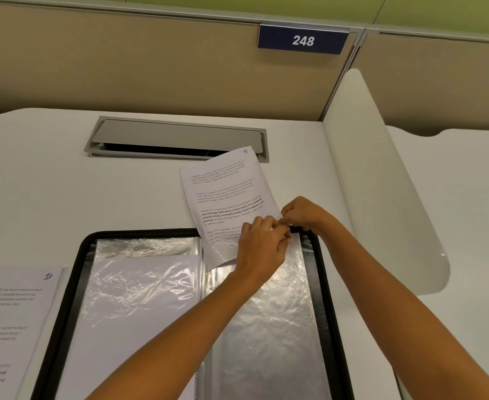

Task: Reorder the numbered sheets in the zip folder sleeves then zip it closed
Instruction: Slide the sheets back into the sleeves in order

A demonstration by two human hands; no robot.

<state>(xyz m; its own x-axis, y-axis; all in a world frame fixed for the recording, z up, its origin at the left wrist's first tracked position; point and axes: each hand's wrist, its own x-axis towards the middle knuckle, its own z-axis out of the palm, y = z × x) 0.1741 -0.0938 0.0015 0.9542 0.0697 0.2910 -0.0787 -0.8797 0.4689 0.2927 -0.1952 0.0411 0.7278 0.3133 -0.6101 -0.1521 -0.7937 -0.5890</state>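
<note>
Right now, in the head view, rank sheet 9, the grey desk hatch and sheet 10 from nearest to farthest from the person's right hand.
1. Sheet 9: at the fingertips of the right hand, touching it, over the top edge of the folder.
2. Grey desk hatch: beyond the sheet, toward the partition.
3. Sheet 10: far left, outside the folder's left edge.

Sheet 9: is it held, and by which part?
Left hand and right hand pinch at the lower right edge of sheet 9, where it enters the right sleeve. Whether they grip paper, sleeve mouth or both cannot be told.
</note>
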